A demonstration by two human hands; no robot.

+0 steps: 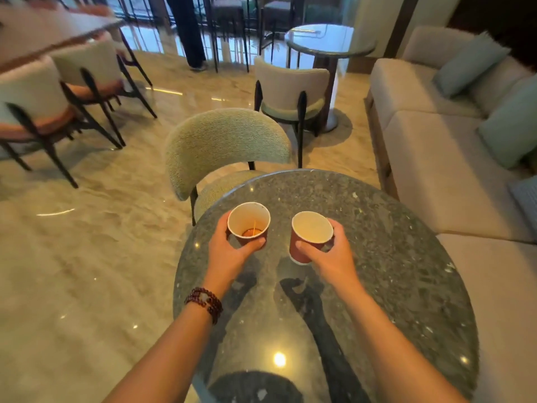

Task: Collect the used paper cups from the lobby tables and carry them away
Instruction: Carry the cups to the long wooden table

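Two red paper cups with white insides are over a round dark speckled stone table. My left hand grips the left cup, which has a little brown liquid at its bottom. My right hand grips the right cup, which looks empty and tilts slightly. Thumbs and fingers wrap around each cup's wall. Whether the cups touch the tabletop I cannot tell. A dark bead bracelet is on my left wrist.
A green chair is tucked at the table's far side. A beige sofa with teal cushions runs along the right. Another round table and chair stand behind. More chairs are at left. A person's legs stand far back.
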